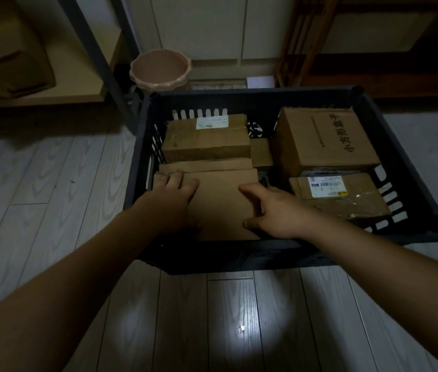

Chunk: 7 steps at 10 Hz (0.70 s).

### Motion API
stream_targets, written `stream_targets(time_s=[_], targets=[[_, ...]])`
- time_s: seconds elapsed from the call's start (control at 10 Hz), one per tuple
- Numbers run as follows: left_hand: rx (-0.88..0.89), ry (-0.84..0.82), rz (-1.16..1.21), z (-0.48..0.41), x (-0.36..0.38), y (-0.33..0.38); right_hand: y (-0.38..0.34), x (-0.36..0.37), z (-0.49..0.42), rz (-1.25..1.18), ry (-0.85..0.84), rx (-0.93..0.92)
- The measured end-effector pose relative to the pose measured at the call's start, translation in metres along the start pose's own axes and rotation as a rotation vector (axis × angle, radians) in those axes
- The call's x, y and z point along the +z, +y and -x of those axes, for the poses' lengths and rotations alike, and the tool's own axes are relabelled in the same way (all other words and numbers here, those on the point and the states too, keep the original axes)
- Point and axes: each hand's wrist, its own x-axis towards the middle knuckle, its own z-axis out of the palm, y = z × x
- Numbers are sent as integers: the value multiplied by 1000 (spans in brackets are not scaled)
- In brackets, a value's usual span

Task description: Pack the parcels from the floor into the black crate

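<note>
Head view looks down on the black crate [228, 257], which stands on the pale plank floor [51, 189] and already carries several cardboard parcels. Both hands reach into its near left part and are on a flat parcel [220, 202] that lies there, its plain brown face up.

The left hand [173, 196] rests on the left side of that flat parcel, fingers close together and reaching to its far left corner; whether the fingertips hook over the edge cannot be told. The right hand [279, 210] grips the parcel's right edge: thumb spread wide and lying on top, index finger bent at the near side, the other fingers hidden down beside the box.

Just behind the flat parcel sits a labelled parcel [207, 139] against the far left wall, with a small box [262, 153] beside it. A large box [325, 140] with printed characters fills the far right corner, and a taped parcel [346, 202] with a white label lies in front of it, near the right hand.

Behind the crate stands a pink pot [160, 69], and a bright spot of light [242, 328] falls on the floor between the forearms.
</note>
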Motion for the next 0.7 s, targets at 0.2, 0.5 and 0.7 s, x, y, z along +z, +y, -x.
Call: stream_targets(time_s=[0.2,0.5,0.7], targets=[[42,90,-23,-9,3,-6,4,-1,-2,55,38,-28],[8,-143,103,-3,-22,-17,-7,-23,23,6,-37,136],[19,-178,171,66,-114,-1,-44,-107,95,-38,-101,275]])
